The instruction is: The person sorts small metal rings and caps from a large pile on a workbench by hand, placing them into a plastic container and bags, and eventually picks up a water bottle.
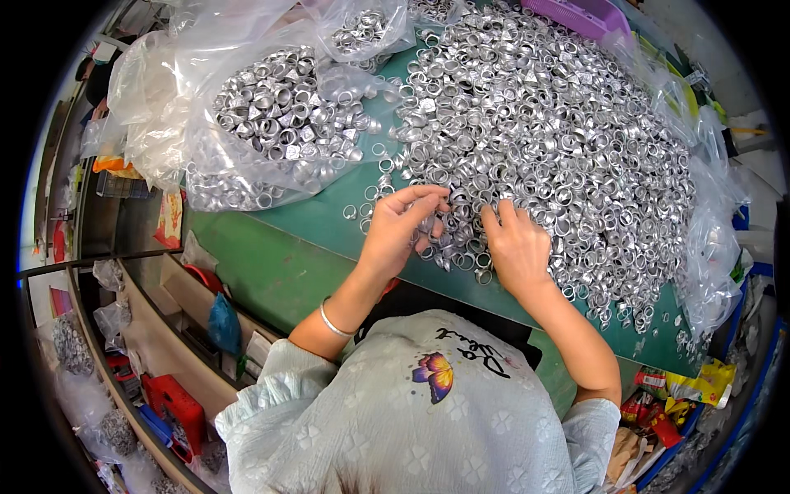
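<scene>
A wide heap of silver-coloured metal rings [543,132] covers the right side of the green tabletop [317,222]. At the heap's near left edge, my left hand [395,226] is curled, with several rings [425,226] showing between its thumb and fingers. Close by on the right, my right hand [520,249] has its fingers bent and drawn together, fingertips down among the near rings. Whatever those fingertips pinch is hidden. A few loose rings [350,212] lie to the left of my left hand.
A clear plastic bag [193,123] full of rings lies open at the back left. Behind the heap is a purple basket [580,15]. More clear plastic [712,222] hangs along the right edge. Low on the left are an open drawer [193,321] and a red bin [177,412].
</scene>
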Demonstrator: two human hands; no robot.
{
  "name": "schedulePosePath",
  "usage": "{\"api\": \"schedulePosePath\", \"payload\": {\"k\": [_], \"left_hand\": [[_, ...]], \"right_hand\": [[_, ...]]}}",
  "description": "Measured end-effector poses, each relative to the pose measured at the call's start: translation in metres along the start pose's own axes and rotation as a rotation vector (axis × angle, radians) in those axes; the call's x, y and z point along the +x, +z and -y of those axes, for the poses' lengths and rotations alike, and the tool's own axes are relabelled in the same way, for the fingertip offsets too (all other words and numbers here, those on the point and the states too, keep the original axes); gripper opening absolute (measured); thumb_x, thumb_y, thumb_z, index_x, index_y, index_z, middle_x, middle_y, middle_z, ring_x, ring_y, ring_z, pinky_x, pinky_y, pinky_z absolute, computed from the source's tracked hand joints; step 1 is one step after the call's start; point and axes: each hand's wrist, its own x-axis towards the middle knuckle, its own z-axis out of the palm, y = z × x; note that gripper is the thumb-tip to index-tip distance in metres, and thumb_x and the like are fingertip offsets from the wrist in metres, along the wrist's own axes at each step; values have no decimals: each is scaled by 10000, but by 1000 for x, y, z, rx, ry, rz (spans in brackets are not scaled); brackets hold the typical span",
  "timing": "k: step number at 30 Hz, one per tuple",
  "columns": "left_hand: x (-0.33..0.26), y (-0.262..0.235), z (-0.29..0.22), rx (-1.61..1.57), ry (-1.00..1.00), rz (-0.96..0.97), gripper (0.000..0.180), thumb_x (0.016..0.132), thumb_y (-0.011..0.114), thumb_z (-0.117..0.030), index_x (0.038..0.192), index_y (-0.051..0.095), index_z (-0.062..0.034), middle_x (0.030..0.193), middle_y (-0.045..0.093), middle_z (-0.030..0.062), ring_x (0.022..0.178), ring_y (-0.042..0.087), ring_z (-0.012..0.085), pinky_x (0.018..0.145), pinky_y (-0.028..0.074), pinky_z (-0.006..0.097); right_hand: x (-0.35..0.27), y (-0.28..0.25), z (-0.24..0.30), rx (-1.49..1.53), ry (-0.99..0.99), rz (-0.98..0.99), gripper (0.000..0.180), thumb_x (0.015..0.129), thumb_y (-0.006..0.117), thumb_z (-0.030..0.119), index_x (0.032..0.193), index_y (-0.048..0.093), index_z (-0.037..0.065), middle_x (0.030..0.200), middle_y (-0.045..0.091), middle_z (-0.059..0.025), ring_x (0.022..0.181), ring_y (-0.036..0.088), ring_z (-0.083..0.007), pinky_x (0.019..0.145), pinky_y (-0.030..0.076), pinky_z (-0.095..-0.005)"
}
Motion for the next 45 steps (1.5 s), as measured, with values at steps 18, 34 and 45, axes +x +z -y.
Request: {"api": "schedulePosePath", "payload": {"k": [18,34,45], "left_hand": [[-17,17,26,-879,-263,3,141,887,555,-137,981,585,-37,1008,605,127,1006,590,243,834,552,358],[-8,136,64,725,894,213,365,847,469,-81,1183,524,50,1270,475,172,1194,445,307,1027,306,411],[-6,226,95,926,822,559,496,872,486,-185,1307,397,36,1397,314,215,1358,194,384,1081,148,504]], "right_hand": [[-23,-19,-26,2413,789,-273,284,851,497,196,1051,541,0,966,564,-191,554,486,-178,333,322,-201],[-46,-25,4,1845,1029,-781,363,964,412,266,1207,495,11,1151,532,-69,1043,498,-127,909,387,-274],[-81,-77,-50,2029,1004,-1306,652,739,722,231,1292,448,19,1361,404,-128,1266,370,-262,1056,284,-397]]}}
